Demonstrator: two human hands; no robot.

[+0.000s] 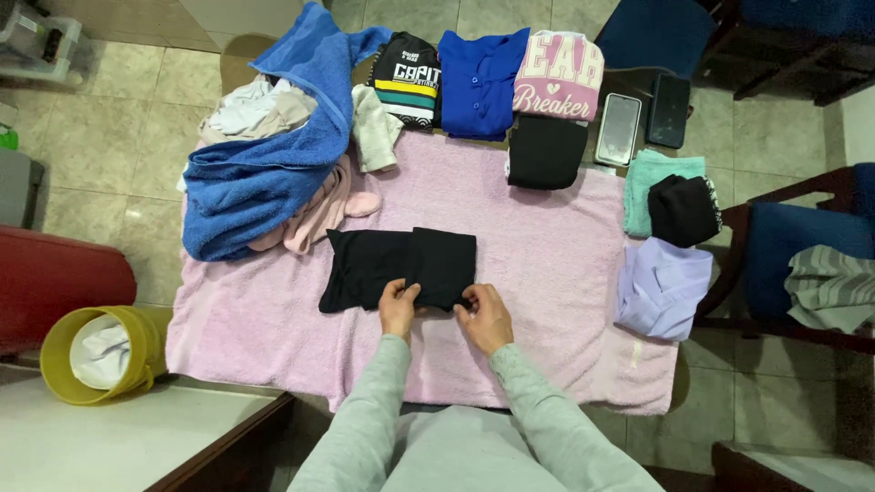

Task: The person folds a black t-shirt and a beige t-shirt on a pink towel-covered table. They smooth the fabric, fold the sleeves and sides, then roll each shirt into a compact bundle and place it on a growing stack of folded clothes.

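A: Roughly centred on the pink towel [547, 273] that covers the table, a black garment [401, 267] is laid flat, part folded; a doubled panel is seen on its right half.

B: And the hands?

A: Both are placed at the garment's near edge. The left hand [398, 308] is closed on the hem, fingers curled over the cloth in a pinch. The right hand [486, 316] is set just beside it, fingertips pressed on the right near corner; whether cloth is actually gripped there cannot be told. Grey sleeves are worn.

B: Why held at the edge?

A: Judged only: the near hem seems to be kept taut and square so the layers lie even.

B: Surroundings noted?

A: Folded pieces are ranged along the far edge: a black printed shirt [406, 77], a blue shirt [480, 80], a pink lettered top [558, 75], a black folded piece [545, 151] below them. A blue towel [264, 173] is heaped at far left over loose clothes. At right, a teal cloth [643, 187], a dark bundle [682, 210] and a lilac garment [661, 287] are stacked apart, seemingly sorted. Two phones [643, 120] lie at the far right corner. A yellow bin [96, 355] stands on the floor at left.
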